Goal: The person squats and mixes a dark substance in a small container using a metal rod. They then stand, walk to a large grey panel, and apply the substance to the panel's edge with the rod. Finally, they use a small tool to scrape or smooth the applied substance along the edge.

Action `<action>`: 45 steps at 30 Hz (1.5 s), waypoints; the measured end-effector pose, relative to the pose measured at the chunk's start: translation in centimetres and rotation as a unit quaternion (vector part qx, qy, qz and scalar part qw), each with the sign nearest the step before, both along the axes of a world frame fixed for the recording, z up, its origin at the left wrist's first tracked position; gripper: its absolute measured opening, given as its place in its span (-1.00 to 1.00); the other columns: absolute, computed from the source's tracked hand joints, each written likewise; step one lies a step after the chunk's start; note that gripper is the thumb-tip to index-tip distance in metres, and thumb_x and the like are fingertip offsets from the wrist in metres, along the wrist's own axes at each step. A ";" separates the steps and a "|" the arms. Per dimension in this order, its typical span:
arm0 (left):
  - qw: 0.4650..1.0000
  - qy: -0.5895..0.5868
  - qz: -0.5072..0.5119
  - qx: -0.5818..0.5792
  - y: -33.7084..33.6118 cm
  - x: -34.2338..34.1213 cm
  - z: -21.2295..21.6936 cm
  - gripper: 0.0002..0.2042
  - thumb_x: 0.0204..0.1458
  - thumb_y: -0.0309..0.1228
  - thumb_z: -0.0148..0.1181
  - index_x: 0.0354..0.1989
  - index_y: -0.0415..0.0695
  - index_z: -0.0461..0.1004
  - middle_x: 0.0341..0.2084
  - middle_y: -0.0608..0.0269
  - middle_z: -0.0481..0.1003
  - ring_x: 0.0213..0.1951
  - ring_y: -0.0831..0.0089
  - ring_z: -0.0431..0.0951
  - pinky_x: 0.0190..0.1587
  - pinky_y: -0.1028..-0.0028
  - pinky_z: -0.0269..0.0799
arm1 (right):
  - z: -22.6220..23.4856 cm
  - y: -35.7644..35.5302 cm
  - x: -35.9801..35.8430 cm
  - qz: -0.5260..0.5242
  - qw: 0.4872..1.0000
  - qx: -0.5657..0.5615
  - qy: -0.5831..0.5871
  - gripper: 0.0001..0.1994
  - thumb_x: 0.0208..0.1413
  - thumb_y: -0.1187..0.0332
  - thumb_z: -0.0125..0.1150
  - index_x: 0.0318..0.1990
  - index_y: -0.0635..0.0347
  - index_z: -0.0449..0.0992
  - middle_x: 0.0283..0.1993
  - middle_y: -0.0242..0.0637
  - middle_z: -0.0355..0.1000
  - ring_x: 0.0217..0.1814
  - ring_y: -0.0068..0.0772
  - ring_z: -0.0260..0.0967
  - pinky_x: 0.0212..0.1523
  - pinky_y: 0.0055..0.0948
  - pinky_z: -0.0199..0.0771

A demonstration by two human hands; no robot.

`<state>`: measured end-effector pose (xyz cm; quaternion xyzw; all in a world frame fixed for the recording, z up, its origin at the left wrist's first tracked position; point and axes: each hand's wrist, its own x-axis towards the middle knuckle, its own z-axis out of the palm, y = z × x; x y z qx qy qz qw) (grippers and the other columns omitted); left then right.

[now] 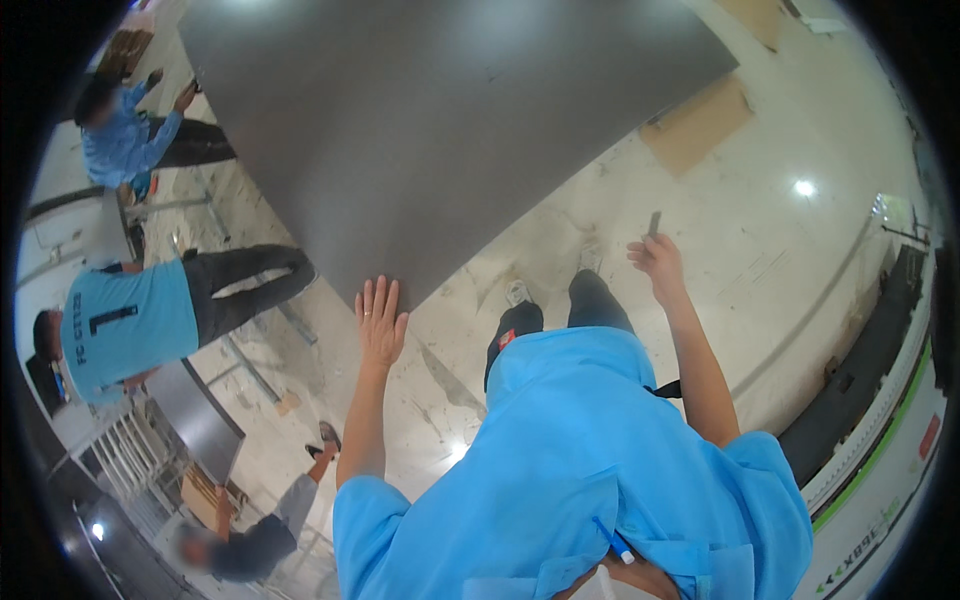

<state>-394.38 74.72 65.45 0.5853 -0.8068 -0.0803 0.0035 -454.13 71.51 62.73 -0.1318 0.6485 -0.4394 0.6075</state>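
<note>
Viewpoint: one head-worn fisheye camera, looking steeply down over the wearer's blue shirt (590, 470).
Facing: toward the large grey panel (440, 120), which fills the upper middle.
Nearness: the shirt is close below the lens; the panel's near corner lies just beyond it, at arm's reach.
Distortion: straight edges bend toward the dark rim.
Shared coverage: single view only.
</note>
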 end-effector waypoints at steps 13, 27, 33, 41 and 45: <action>0.998 -0.016 -0.063 0.007 -7.6 -11.7 1.0 -0.31 0.44 0.08 0.00 0.69 0.18 0.13 0.70 0.25 0.02 0.69 0.10 -0.08 0.70 -0.06 -0.25 | 0.7 -5.9 1.7 0.133 0.941 -0.138 0.280 -0.78 0.40 0.29 0.30 0.03 0.25 0.62 -0.30 -0.33 0.59 -0.26 -0.54 0.45 -0.17 -0.46 0.46; 0.994 -0.089 -0.022 0.056 10.5 0.0 2.2 -0.35 0.42 -0.12 0.12 0.65 0.04 0.20 0.68 0.27 0.09 0.67 0.10 0.00 0.67 -0.03 -0.11 | -1.3 -6.9 8.3 0.175 0.688 -0.344 0.614 -0.72 0.43 0.33 0.21 0.21 0.05 0.63 -0.06 -0.16 0.66 -0.09 0.04 0.65 -0.09 -0.08 0.67; 0.993 -0.082 -0.031 0.085 13.9 2.4 2.2 -0.29 0.38 -0.09 0.16 0.66 -0.02 0.17 0.67 0.23 0.11 0.66 0.09 0.04 0.66 -0.04 -0.06 | -1.9 -6.6 11.2 0.186 0.686 -0.298 0.638 -0.72 0.45 0.35 0.18 0.22 0.06 0.63 -0.06 -0.18 0.67 -0.10 -0.01 0.65 -0.12 -0.11 0.66; 0.993 0.016 -0.091 0.068 15.0 7.7 1.6 -0.30 0.36 -0.17 0.21 0.64 -0.05 0.20 0.63 0.20 0.19 0.63 0.07 0.12 0.64 -0.04 -0.02 | -2.3 -0.5 22.5 0.141 0.685 -0.350 0.623 -0.69 0.40 0.38 0.20 0.22 0.14 0.63 -0.05 -0.14 0.67 -0.10 -0.02 0.66 -0.12 -0.12 0.66; 0.993 0.070 -0.052 0.079 18.2 12.6 2.8 -0.34 0.39 -0.22 0.19 0.63 -0.07 0.21 0.60 0.17 0.25 0.62 0.03 0.16 0.62 -0.03 0.02 | -1.7 4.0 30.0 0.180 0.686 -0.346 0.615 -0.63 0.33 0.44 0.20 0.26 0.22 0.60 0.02 -0.05 0.69 -0.07 -0.02 0.68 -0.13 -0.13 0.71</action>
